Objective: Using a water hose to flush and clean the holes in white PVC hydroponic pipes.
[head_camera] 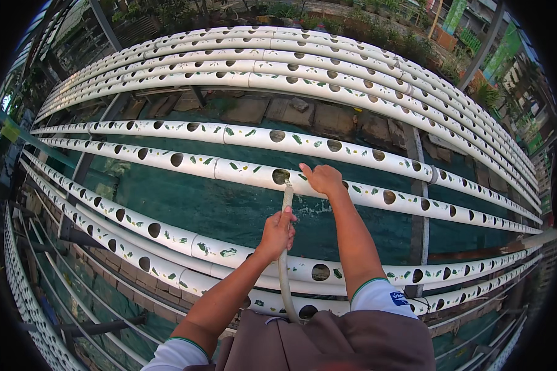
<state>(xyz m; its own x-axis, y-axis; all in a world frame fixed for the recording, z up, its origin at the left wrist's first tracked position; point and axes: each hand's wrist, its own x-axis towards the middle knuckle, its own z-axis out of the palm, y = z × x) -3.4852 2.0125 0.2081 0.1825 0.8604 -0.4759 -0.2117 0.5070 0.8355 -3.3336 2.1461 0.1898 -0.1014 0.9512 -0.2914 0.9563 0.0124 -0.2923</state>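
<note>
My left hand (277,235) is closed around a pale flexible hose (284,273). The hose's upper end meets a round hole (281,176) in a white PVC pipe (241,172), and water splashes (313,206) just below that pipe. My right hand (324,180) is over the same pipe, a little right of the hole. One digit points left; the other fingers are curled or hidden, so a grip on the pipe cannot be confirmed. Green painted leaf marks and a row of holes run along the pipe.
Another holed white pipe (253,134) runs just beyond, with a bank of several more (306,82) farther back. Nearer pipes (260,262) cross in front of my body. Green sheeting (167,185) lies below. A dark metal support (418,222) stands at the right.
</note>
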